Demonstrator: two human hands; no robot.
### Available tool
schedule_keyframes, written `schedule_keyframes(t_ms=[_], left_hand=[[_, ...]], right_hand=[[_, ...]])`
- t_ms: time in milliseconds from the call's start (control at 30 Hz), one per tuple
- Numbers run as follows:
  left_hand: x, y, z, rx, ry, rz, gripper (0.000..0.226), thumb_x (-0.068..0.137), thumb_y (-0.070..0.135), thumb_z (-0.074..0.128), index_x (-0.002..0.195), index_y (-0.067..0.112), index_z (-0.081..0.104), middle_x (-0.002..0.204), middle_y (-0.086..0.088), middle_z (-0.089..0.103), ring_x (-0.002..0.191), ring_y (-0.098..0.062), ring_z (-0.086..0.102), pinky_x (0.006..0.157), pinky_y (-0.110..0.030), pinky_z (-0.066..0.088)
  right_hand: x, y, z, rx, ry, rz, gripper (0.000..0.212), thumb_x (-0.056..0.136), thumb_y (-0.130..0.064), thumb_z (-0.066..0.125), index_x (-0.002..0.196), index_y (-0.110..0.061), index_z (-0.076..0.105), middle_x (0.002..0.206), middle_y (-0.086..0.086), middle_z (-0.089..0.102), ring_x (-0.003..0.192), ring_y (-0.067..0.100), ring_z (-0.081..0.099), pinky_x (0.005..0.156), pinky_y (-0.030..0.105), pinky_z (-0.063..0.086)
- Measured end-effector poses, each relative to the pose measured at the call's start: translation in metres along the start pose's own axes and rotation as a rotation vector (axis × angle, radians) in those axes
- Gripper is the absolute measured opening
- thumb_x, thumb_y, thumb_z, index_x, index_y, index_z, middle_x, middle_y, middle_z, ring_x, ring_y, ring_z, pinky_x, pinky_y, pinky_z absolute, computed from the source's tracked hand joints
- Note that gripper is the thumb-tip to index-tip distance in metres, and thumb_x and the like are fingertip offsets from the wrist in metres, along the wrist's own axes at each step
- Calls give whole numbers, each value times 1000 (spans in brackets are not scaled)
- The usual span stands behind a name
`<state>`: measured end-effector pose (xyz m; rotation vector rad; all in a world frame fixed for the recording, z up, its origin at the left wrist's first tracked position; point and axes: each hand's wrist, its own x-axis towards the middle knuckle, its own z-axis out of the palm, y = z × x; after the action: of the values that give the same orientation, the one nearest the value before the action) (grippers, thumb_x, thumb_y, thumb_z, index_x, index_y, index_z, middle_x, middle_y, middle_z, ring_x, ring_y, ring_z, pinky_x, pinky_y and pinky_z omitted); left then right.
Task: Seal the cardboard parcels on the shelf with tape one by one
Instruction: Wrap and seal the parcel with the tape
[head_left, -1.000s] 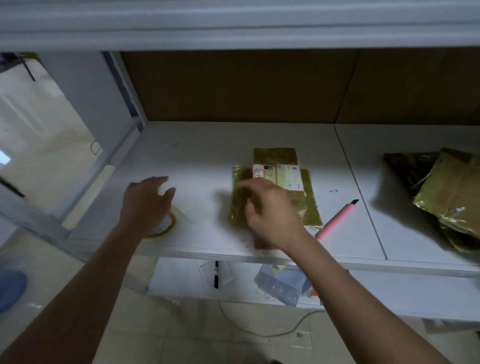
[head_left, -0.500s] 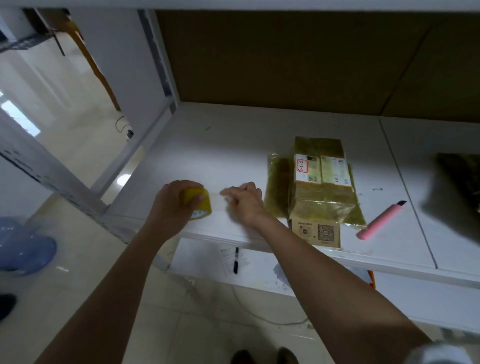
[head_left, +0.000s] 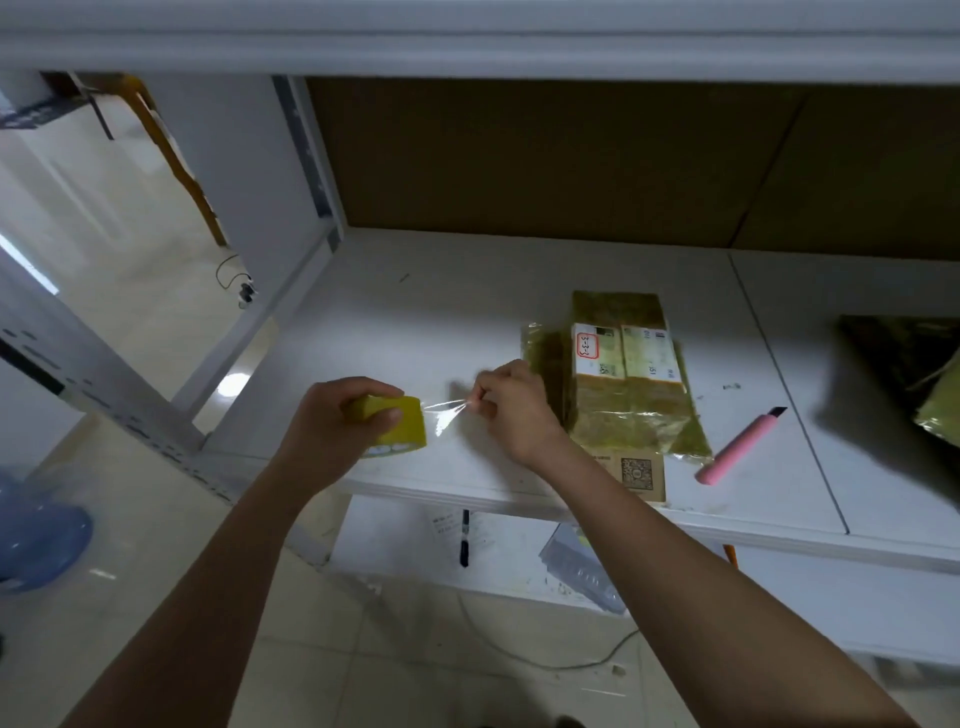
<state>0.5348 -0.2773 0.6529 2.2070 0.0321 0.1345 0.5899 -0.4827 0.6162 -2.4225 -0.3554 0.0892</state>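
Observation:
My left hand (head_left: 332, 426) grips a yellow roll of clear tape (head_left: 397, 423) just above the front of the white shelf (head_left: 395, 322). My right hand (head_left: 511, 410) pinches the free end of the tape strip (head_left: 444, 413), which stretches a short way out from the roll. Right of that hand lies a flat cardboard parcel (head_left: 631, 405) wrapped in yellowish tape, with white labels on top and a QR code at its near end. The parcel's near end sticks out over the shelf's front edge.
A pink utility knife (head_left: 740, 447) lies right of the parcel. More yellowish parcels (head_left: 930, 384) sit at the far right of the shelf. The lower shelf holds a black pen (head_left: 465, 538), papers and plastic bags (head_left: 582, 569). A blue object (head_left: 36, 540) stands on the floor at left.
My left hand picked the tape roll up off the shelf. My right hand left the parcel, came over to the roll and drew out a short strip of tape.

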Motion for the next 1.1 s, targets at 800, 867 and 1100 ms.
schedule_keyframes(t_ms=[800, 867, 1100], left_hand=[[32, 114, 100, 385, -259, 313, 34, 85, 46, 69, 72, 29, 44, 69, 9, 54, 59, -9, 52, 51, -27, 34], [34, 114, 106, 401, -274, 333, 31, 91, 42, 64, 72, 27, 44, 65, 8, 53, 55, -12, 52, 50, -27, 34], [45, 106, 113, 492, -292, 293, 30, 94, 36, 61, 73, 21, 46, 66, 3, 57, 52, -11, 48, 49, -26, 31]], right_hand=[[-117, 87, -136, 633, 570, 316, 21, 88, -6, 69, 99, -19, 56, 84, 16, 65, 75, 40, 66, 36, 52, 49], [-115, 91, -133, 631, 592, 329, 17, 90, -5, 66, 100, -15, 57, 88, 20, 62, 77, 43, 65, 38, 37, 51], [-99, 98, -121, 612, 571, 343, 10, 91, -3, 62, 99, -6, 57, 84, 9, 59, 58, 12, 60, 34, 11, 37]])
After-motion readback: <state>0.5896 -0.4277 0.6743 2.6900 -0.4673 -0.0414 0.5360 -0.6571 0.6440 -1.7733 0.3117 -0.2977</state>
